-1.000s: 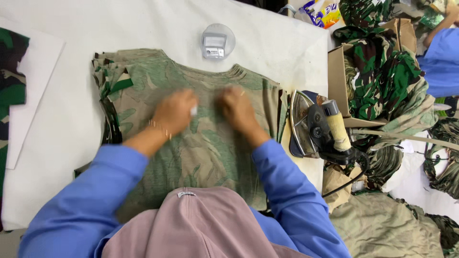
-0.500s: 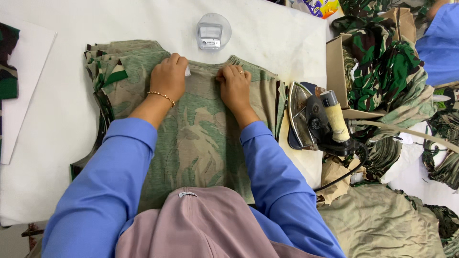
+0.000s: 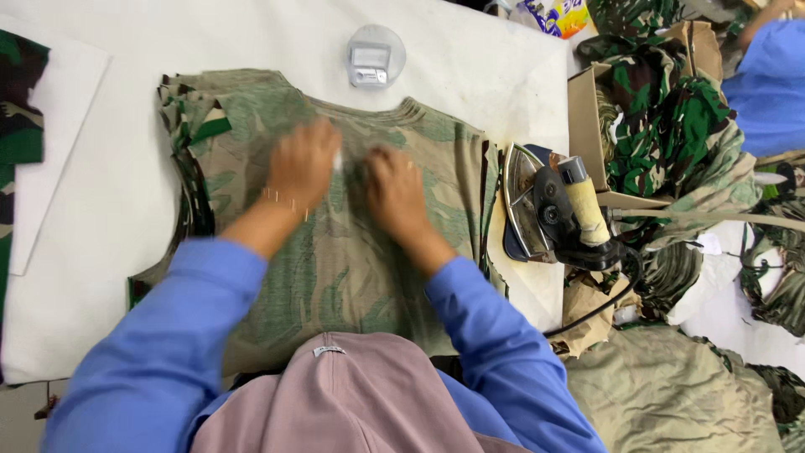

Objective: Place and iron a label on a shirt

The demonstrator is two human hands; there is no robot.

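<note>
under both flat, empty grips – left hand (image 3: 303, 164), right hand (image 3: 394, 189) – lies the camouflage shirt (image 3: 335, 268)

White table (image 3: 109, 151): camouflage shirt (image 3: 352, 252), iron (image 3: 549, 210).

Under both grips lies the camouflage shirt (image 3: 352, 252), a soft, matt knit cloth in faded green and tan, its surface slightly wrinkled. Beyond the grips, the worktop (image 3: 470, 67) is covered in matt white padded fabric, and a small clear plastic dispenser (image 3: 376, 57) on it looks glossy. Right of the right grip (image 3: 396, 191), the iron (image 3: 545, 210) shows a polished metal soleplate, a dull black body and a cloth-wrapped handle.
</note>
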